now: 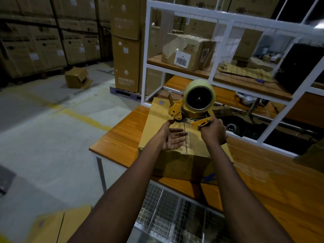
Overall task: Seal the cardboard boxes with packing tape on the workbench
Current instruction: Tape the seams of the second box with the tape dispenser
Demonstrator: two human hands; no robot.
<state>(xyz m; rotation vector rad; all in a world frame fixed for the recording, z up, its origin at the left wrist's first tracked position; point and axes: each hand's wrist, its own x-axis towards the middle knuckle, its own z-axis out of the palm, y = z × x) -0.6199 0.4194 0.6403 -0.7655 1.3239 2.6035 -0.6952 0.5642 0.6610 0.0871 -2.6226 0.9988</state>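
Observation:
A closed cardboard box (157,123) stands on the wooden workbench (121,137) in front of me. Clear tape runs along its top seam. My right hand (213,131) grips the handle of a yellow tape dispenser (191,109) with a roll of clear tape, held just above the box's top. My left hand (171,135) is held flat, palm up, over the box. Its thumb tip touches the dispenser's front roller end.
A white metal shelf frame (217,16) rises behind the box, holding a taped carton (185,50) with a barcode label. A wire mesh basket (171,213) sits below the bench's near edge. Stacked cartons (126,44) and a tipped box (77,78) stand on the concrete floor at left.

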